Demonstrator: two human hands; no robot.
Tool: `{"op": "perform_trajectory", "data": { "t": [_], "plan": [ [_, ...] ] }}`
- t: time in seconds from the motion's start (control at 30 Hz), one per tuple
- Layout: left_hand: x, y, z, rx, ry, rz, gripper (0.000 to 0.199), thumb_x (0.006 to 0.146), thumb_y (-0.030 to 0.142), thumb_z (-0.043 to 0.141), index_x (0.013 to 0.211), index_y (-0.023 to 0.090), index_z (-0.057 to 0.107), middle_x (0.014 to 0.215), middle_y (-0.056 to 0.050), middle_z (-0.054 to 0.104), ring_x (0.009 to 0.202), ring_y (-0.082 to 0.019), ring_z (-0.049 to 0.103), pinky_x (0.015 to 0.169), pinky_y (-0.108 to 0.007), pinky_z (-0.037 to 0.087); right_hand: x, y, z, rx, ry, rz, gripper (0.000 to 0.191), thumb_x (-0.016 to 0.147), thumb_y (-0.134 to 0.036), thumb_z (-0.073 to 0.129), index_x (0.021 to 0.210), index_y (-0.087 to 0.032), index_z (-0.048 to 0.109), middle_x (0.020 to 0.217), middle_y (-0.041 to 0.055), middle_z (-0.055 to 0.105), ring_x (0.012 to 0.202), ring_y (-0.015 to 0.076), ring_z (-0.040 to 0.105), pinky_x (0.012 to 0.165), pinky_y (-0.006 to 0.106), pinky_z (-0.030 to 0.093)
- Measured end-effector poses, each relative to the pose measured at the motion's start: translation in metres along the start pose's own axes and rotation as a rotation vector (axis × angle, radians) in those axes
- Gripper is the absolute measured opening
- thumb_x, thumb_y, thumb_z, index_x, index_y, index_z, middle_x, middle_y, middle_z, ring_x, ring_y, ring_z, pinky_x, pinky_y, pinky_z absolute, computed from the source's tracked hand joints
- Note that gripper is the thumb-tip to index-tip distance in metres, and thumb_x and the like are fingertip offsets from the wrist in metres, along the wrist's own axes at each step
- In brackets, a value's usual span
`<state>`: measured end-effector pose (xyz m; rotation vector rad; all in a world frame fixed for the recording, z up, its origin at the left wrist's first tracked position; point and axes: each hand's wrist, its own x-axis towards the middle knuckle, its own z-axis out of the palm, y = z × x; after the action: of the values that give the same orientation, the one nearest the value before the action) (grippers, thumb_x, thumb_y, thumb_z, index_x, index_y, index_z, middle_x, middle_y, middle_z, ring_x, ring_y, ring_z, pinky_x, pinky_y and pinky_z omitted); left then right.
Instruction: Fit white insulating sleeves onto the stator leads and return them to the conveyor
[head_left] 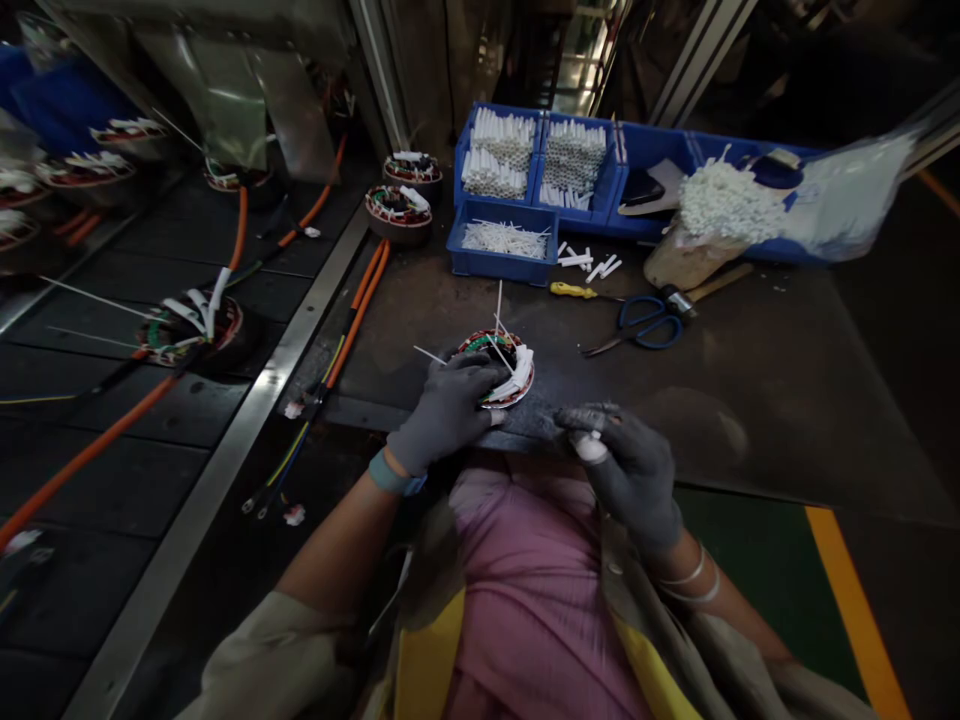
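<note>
A round motor stator (pixel 525 392) with copper windings stands near the front edge of the dark workbench. White sleeves lie along its right rim, and thin white strips stick up and out of it. My left hand (pixel 451 402), in a grey glove, grips the stator's left and front side, its fingers reaching over the winding. Off to the right, apart from the stator, my gloved right hand (pixel 626 465) is closed with fingertips and thumb together. The thumb tip has a white cover; a small white bit shows there, but I cannot make out what is held.
Blue bins (pixel 577 165) of white tubes and a small blue tray (pixel 502 250) of thin white pieces stand behind. Scissors (pixel 652 330), a yellow-handled tool (pixel 574 290) and a hammer (pixel 682 302) lie right. More stators (pixel 401 215) with orange cables (pixel 360 300) stand left, several on the conveyor (pixel 112 440).
</note>
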<state>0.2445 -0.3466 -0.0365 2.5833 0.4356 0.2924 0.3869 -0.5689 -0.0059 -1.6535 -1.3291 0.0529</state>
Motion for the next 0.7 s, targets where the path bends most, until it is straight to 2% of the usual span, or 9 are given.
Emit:
{"op": "perform_trajectory", "data": {
  "t": [0.07, 0.13, 0.2, 0.33, 0.43, 0.6, 0.7],
  "plan": [
    [0.0, 0.0, 0.001, 0.003, 0.013, -0.004, 0.052, 0.084, 0.033, 0.081, 0.134, 0.024, 0.072, 0.131, -0.009, 0.075, 0.141, -0.035, 0.055, 0.124, -0.058, 0.027, 0.002, -0.002, -0.005, 0.059, -0.024, 0.092, 0.018, 0.102, -0.028, 0.064, 0.112, -0.029, 0.079, 0.097, 0.0007, 0.08, 0.085, 0.0194, 0.075, 0.073, 0.031, 0.057],
    [-0.001, 0.0, 0.001, -0.002, 0.015, -0.001, 0.051, 0.084, 0.033, 0.081, 0.133, 0.024, 0.072, 0.131, -0.009, 0.075, 0.141, -0.035, 0.055, 0.124, -0.057, 0.028, 0.001, -0.003, -0.009, 0.049, -0.014, 0.106, 0.014, 0.102, -0.031, 0.067, 0.105, -0.029, 0.08, 0.091, 0.0003, 0.079, 0.081, 0.0196, 0.074, 0.072, 0.031, 0.056],
    [-0.001, 0.0, 0.001, -0.007, 0.011, 0.002, 0.05, 0.084, 0.032, 0.081, 0.133, 0.023, 0.072, 0.132, -0.009, 0.075, 0.141, -0.034, 0.055, 0.124, -0.057, 0.028, -0.004, -0.004, -0.01, -0.009, 0.0, 0.067, 0.015, 0.103, -0.03, 0.065, 0.105, -0.028, 0.079, 0.091, 0.0013, 0.08, 0.081, 0.0199, 0.075, 0.072, 0.031, 0.057],
    [0.0, 0.002, -0.001, -0.009, 0.006, 0.005, 0.05, 0.085, 0.033, 0.08, 0.133, 0.024, 0.072, 0.128, -0.008, 0.077, 0.141, -0.033, 0.055, 0.126, -0.057, 0.025, -0.015, -0.002, -0.006, -0.172, -0.012, -0.028, 0.028, 0.107, -0.028, 0.051, 0.121, -0.024, 0.075, 0.103, 0.0068, 0.081, 0.088, 0.0227, 0.078, 0.076, 0.034, 0.058],
    [0.001, 0.004, -0.001, -0.002, 0.014, 0.003, 0.049, 0.085, 0.035, 0.08, 0.132, 0.024, 0.073, 0.128, -0.008, 0.077, 0.14, -0.034, 0.056, 0.126, -0.056, 0.026, -0.021, 0.002, 0.0, -0.266, 0.021, -0.111, 0.03, 0.107, -0.03, 0.049, 0.122, -0.025, 0.074, 0.098, 0.0061, 0.082, 0.083, 0.0225, 0.078, 0.072, 0.033, 0.059],
    [0.0, 0.005, 0.002, -0.003, 0.035, -0.017, 0.048, 0.083, 0.034, 0.081, 0.13, 0.024, 0.074, 0.129, -0.008, 0.076, 0.14, -0.034, 0.056, 0.124, -0.056, 0.03, -0.021, 0.009, 0.007, -0.314, 0.066, -0.15, 0.032, 0.107, -0.028, 0.045, 0.121, -0.026, 0.074, 0.097, 0.0054, 0.082, 0.085, 0.022, 0.078, 0.074, 0.032, 0.059],
    [0.0, 0.006, 0.002, 0.003, 0.039, -0.021, 0.048, 0.083, 0.034, 0.082, 0.13, 0.024, 0.073, 0.13, -0.008, 0.076, 0.139, -0.035, 0.057, 0.125, -0.057, 0.028, -0.016, 0.015, 0.014, -0.268, 0.09, -0.174, 0.031, 0.107, -0.027, 0.046, 0.122, -0.026, 0.073, 0.1, 0.0065, 0.081, 0.089, 0.0223, 0.078, 0.076, 0.032, 0.06]
  ]
}}
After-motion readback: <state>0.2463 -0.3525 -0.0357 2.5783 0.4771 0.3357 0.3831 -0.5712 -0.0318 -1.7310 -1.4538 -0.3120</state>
